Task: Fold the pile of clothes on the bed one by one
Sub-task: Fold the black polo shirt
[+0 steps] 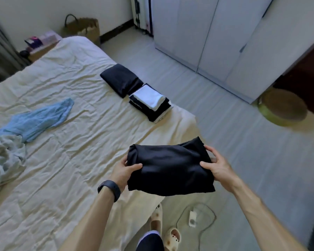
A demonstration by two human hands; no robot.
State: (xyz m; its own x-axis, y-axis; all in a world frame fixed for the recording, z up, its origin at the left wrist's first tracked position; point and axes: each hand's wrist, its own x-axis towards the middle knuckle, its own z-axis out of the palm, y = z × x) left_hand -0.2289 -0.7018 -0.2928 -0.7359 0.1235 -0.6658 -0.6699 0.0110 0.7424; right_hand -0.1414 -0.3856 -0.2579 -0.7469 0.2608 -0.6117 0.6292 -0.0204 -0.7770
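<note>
Both hands make the grip on a folded black garment (pixel 170 171): the left hand (pixel 124 171) pinches its left edge, thumb on top and fingers underneath, and the right hand (pixel 218 167) clamps the right edge the same way. Held so, the garment hangs in the air over the near right corner of the bed (pixel 71 178), partly above the sheet and partly above the floor (pixel 243 142). Farther along the bed's right edge sits a folded stack (pixel 150 103), white on top of dark pieces, and just beyond it, touching or nearly so, lies a second folded black piece (pixel 121 79). Toward the left edge are the unfolded clothes: a light blue garment (pixel 38 120) spread out and a crumpled pale heap (pixel 4 156) against it, perhaps grey-green, though the colour is hard to judge. A wide stretch of wrinkled sheet runs between these and the folded stack. On the floor below the grip are cream slippers (pixel 172 236) and a white power strip (pixel 192 217) with its cable. A white wardrobe (pixel 216 33) stands across the floor from the bed's right edge, well apart.
</note>
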